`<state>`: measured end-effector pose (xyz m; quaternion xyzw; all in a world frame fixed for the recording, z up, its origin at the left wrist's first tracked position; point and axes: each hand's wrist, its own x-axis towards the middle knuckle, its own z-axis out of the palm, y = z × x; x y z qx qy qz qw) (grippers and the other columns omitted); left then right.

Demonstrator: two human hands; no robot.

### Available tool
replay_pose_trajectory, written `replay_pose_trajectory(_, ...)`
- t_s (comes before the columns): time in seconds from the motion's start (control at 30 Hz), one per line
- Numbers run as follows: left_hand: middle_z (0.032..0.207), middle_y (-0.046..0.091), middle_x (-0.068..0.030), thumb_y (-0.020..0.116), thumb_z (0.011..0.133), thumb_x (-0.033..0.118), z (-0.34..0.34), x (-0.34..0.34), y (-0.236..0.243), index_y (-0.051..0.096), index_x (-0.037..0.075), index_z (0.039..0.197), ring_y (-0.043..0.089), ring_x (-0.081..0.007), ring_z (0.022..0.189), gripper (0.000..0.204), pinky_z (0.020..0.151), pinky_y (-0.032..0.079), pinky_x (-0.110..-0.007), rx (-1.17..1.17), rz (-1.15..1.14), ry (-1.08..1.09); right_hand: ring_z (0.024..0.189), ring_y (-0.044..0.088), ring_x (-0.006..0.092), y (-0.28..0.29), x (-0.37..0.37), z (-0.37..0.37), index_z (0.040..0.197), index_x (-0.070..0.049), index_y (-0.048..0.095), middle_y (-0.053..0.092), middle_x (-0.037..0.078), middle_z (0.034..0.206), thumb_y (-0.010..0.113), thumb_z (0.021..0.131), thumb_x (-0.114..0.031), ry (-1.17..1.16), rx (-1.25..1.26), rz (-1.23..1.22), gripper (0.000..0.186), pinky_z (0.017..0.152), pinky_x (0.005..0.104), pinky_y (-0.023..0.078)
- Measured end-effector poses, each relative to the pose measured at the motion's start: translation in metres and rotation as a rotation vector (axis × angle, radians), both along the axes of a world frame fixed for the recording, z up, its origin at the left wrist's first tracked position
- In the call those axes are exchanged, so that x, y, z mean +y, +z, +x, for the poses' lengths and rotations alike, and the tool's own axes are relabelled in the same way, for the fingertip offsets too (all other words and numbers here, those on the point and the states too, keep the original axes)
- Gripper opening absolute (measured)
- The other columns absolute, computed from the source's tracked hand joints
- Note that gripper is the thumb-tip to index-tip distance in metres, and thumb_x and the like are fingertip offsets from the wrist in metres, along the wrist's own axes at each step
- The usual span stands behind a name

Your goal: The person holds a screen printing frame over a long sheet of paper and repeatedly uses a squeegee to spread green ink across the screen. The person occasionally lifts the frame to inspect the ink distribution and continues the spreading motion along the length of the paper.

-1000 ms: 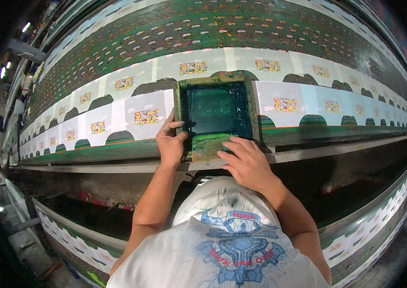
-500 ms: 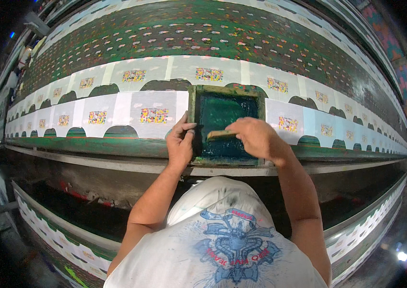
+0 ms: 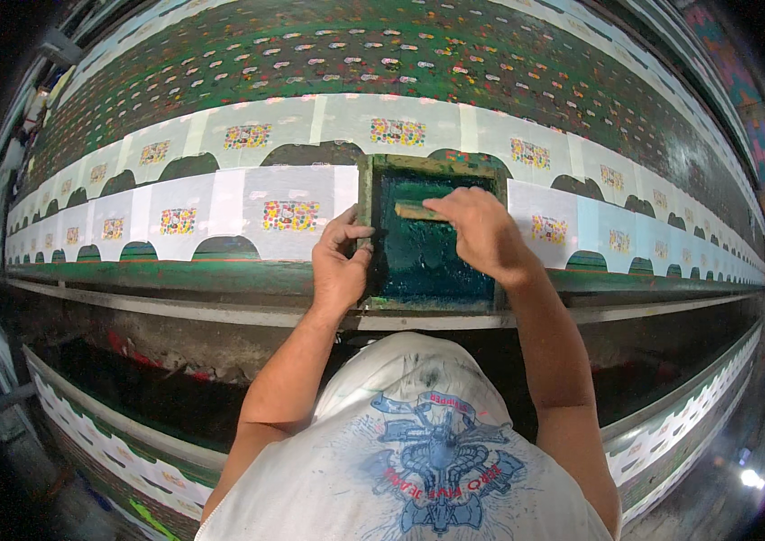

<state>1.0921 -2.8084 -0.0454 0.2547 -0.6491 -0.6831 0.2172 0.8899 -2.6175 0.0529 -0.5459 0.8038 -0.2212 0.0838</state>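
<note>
A framed printing screen (image 3: 433,305) with dark green-blue mesh lies on the long table in front of me, over the row of white cloth pieces. My left hand (image 3: 343,257) grips the left side of its wooden frame, fingers bent against the edge. In my right hand (image 3: 483,233) is a squeegee (image 3: 420,212) with a pale wooden handle, held over the upper half of the mesh. Its blade is hidden below the handle. Whatever lies under the screen cannot be seen.
White cloth pieces (image 3: 261,194) with colourful printed patches run along both sides of the screen. Another printed row (image 3: 355,117) lies behind. A pale rail (image 3: 247,309) edges the table near me. Behind me stands another table with printed cloth (image 3: 125,455).
My right hand has pushed the squeegee away from me, from the screen's lower middle to its upper part. My left hand stays on the frame.
</note>
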Motion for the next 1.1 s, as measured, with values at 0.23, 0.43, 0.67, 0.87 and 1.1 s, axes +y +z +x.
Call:
replay_pose_trajectory(0.23,0.165,0.055,-0.0275,0.071,0.092,-0.018,0.001,-0.002,0.001,0.077,0.000,0.115,0.055,-0.0391,0.155,0.030,0.129,0.043,-0.046,0.007,-0.022,-0.020,0.106,0.068,0.0373,0.017,0.023,0.057,0.134,-0.007,0.080,0.074,0.016,0.117,0.067,0.079,0.014,-0.019,-0.004,-0.022,0.060,0.093,0.0491,0.054)
replay_pose_trajectory(0.43,0.168,0.053,-0.0287,0.070,0.093,-0.016,0.002,0.001,0.004,0.075,0.000,0.121,0.053,-0.0397,0.157,0.033,0.130,0.041,-0.047,0.018,-0.034,-0.027,0.107,0.066,0.0377,0.024,0.036,0.100,0.134,-0.002,0.079,0.074,0.018,0.119,0.065,0.085,0.001,-0.027,-0.039,0.001,0.051,0.096,0.0480,0.051)
replay_pose_trajectory(0.67,0.169,0.053,-0.0284,0.075,0.090,-0.010,0.009,0.012,-0.002,0.075,0.003,0.134,0.051,-0.0417,0.158,0.046,0.131,0.039,-0.048,-0.023,-0.282,-0.015,0.120,0.064,0.0336,0.015,0.044,0.130,0.129,-0.004,0.080,0.073,0.012,0.123,0.087,0.082,-0.020,-0.093,-0.057,0.061,0.050,0.104,0.0481,0.051)
replay_pose_trajectory(0.87,0.170,0.055,-0.0265,0.074,0.078,-0.011,0.005,0.013,0.009,0.079,0.006,0.128,0.053,-0.0403,0.156,0.053,0.129,0.040,-0.046,-0.047,-0.336,-0.025,0.140,0.059,0.0367,0.008,0.070,0.137,0.130,-0.006,0.079,0.068,0.013,0.145,0.091,0.084,-0.019,-0.177,-0.053,-0.088,0.050,0.117,0.0525,0.046)
replay_pose_trajectory(1.1,0.167,0.057,-0.0295,0.071,0.076,-0.013,0.004,0.021,0.014,0.083,0.002,0.113,0.054,-0.0393,0.156,0.042,0.129,0.041,-0.046,-0.017,-0.246,0.064,0.138,0.064,0.0396,-0.025,0.127,0.135,0.131,-0.004,0.078,0.069,0.018,0.144,0.084,0.092,-0.004,-0.675,-0.237,-0.355,0.039,0.117,0.0514,0.050)
